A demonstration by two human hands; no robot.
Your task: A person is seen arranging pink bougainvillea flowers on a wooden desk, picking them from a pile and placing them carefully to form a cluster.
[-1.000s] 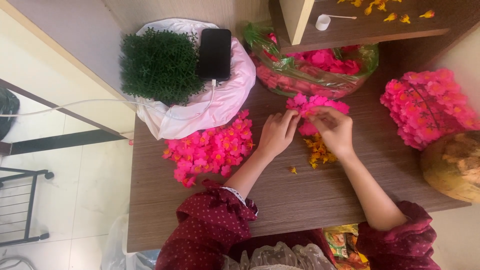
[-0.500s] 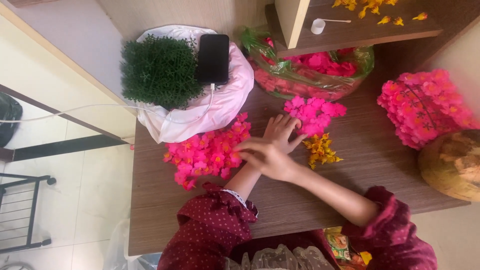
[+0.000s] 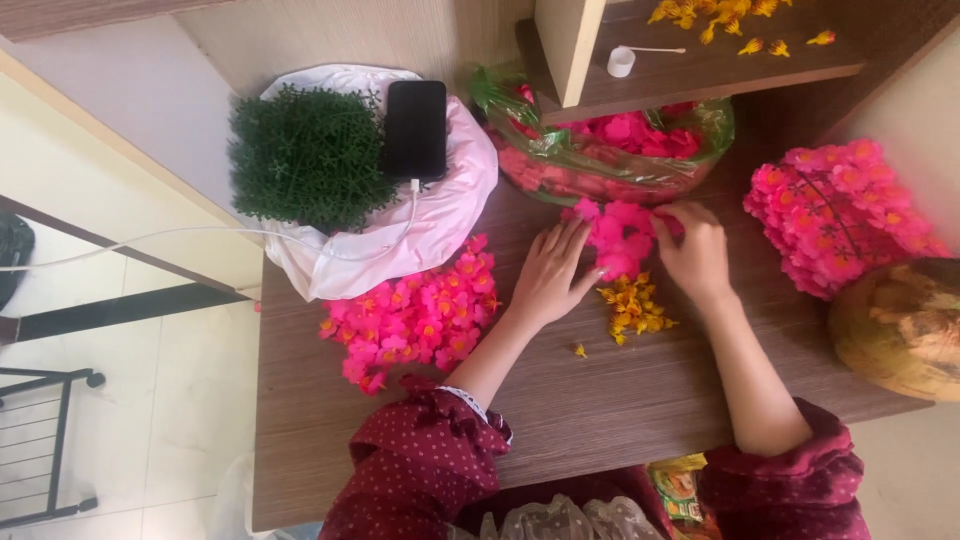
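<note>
A small heap of loose pink petals (image 3: 618, 238) lies on the wooden table (image 3: 600, 410), with a cluster of yellow flower centres (image 3: 630, 306) just below it. My left hand (image 3: 548, 278) rests flat beside the heap's left edge, fingers apart and holding nothing. On the heap's right side, my right hand (image 3: 697, 252) has its fingertips pinched on a pink petal at the top of the heap. A larger pile of pink flowers with yellow centres (image 3: 415, 318) lies left of my left hand.
A clear plastic bag of pink petals (image 3: 600, 165) sits behind the heap under a wooden shelf (image 3: 720, 70). A green plastic mat (image 3: 308, 155) and a black phone (image 3: 415, 128) lie on a white bag (image 3: 455, 215). A pink flower bunch (image 3: 835, 212) and a coconut (image 3: 900, 325) are at the right.
My right hand, which had crossed left over my left hand, has swung back right to the petal heap. My left hand stayed beside the heap.
</note>
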